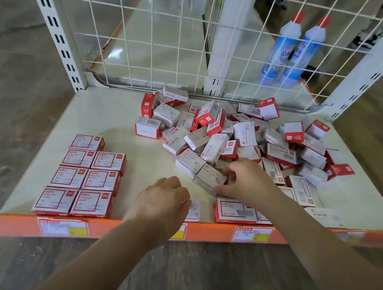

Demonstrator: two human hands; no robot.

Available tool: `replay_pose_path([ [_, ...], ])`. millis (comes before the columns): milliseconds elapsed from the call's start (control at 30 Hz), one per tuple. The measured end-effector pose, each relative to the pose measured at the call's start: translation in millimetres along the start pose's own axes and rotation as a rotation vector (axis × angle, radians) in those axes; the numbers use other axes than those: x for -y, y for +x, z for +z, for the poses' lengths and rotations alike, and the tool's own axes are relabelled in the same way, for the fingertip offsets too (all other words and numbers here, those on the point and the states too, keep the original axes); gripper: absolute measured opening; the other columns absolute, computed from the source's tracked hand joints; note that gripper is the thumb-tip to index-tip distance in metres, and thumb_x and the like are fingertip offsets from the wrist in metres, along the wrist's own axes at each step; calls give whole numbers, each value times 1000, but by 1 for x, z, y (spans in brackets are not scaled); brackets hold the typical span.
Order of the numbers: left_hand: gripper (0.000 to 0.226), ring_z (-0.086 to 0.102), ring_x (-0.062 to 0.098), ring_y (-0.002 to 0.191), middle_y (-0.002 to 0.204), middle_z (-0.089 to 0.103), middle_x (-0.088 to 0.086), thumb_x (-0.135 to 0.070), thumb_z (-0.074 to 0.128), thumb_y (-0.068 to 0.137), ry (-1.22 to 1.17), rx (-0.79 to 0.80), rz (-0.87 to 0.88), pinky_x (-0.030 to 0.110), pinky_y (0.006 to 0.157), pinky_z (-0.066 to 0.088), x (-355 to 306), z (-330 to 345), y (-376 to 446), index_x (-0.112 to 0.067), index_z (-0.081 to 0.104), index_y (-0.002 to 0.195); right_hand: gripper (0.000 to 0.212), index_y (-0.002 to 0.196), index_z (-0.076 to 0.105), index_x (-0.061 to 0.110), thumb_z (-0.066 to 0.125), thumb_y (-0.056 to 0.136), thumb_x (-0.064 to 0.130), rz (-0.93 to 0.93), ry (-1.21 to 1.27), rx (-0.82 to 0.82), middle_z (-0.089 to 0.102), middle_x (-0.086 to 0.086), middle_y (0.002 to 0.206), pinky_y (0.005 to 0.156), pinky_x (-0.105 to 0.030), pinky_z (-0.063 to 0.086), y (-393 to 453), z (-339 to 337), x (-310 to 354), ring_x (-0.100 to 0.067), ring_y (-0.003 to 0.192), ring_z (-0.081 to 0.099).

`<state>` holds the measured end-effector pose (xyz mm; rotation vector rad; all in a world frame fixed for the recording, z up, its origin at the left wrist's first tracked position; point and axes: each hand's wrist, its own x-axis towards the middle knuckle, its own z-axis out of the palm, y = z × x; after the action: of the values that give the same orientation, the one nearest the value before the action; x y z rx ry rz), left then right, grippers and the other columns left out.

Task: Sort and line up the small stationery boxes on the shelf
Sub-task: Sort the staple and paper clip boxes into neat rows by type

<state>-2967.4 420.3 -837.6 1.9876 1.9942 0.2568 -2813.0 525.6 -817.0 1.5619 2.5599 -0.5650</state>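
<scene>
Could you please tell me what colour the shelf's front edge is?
Orange, clearest in the head view: shelf edge.

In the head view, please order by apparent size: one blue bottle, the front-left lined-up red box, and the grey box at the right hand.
1. Blue bottle.
2. Front-left red box.
3. Grey box, partly hidden by the right hand, so unsure.

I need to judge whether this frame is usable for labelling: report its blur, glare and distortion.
Head view: wide-angle bending bows the shelf edge and the wire grid; the right hand and the loose boxes near it are motion-smeared; the lined-up boxes are sharper, their small print unreadable; glare streaks the floor behind the grid; lighting is soft, shadows faint.
</scene>
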Motion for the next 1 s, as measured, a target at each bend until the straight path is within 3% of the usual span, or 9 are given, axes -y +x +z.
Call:
replay_pose_path([
  [133,34,43,11,110,119,48,-8,-37,30,98,-38,-21,-14,28,90,42,1,0,-1,-29,51,125,25,89,50,23,67,80,40,-24,35,1,39,16,75,50,-16,30,0,0,0,0,62,43],
  [267,34,42,10,113,122,47,-10,-36,32,98,-77,-67,-32,24,89,39,5,0,-2,-31,47,128,31,106,62,16,66,82,34,-46,84,-44,42,17,75,51,-14,36,0,-1,-3,0,63,46],
  [367,33,44,9,112,121,49,-10,-35,36,97,-154,-116,-89,21,85,40,7,-2,-4,-30,50,127,35,111,62,17,67,81,33,-35,164,-67,51,10,89,56,-14,45,-1,-3,-5,-1,72,51],
  [467,31,48,8,105,117,53,-9,-33,42,96,-260,-170,-182,23,84,46,9,-4,-1,-27,54,124,29,105,64,20,68,79,32,-62,198,-109,50,9,92,53,-9,36,-4,-5,-7,2,73,48],
  [633,30,51,4,89,111,58,-6,-33,44,95,-445,-221,-267,20,77,45,6,-10,4,-22,59,118,27,102,59,26,67,79,35,-204,201,-159,39,18,86,66,-15,36,-14,-7,0,3,78,40],
  [800,31,58,-4,63,81,61,-16,-34,46,95,-749,-136,-298,6,47,36,5,-16,7,-21,62,118,35,111,58,25,64,79,37,-328,150,-190,39,16,95,71,-11,31,-21,-5,10,1,85,37],
  [867,33,64,6,71,81,63,-17,-35,49,93,-837,-87,-305,16,48,46,4,-17,5,-20,61,121,36,111,59,22,65,78,34,-360,164,-214,40,13,97,74,-12,33,-23,-4,12,-1,89,38],
  [933,31,66,18,80,84,66,-14,-34,50,93,-860,-74,-309,28,58,53,2,-18,4,-21,63,117,36,111,59,21,66,78,32,-370,178,-214,41,13,98,76,-13,35,-23,-3,14,-1,91,38],
  [1000,25,65,12,79,83,65,-15,-31,51,93,-893,-97,-332,23,61,54,3,-17,5,-21,65,110,37,113,56,23,67,79,31,-353,223,-188,40,19,96,75,-8,34,-23,-2,14,4,89,39],
])
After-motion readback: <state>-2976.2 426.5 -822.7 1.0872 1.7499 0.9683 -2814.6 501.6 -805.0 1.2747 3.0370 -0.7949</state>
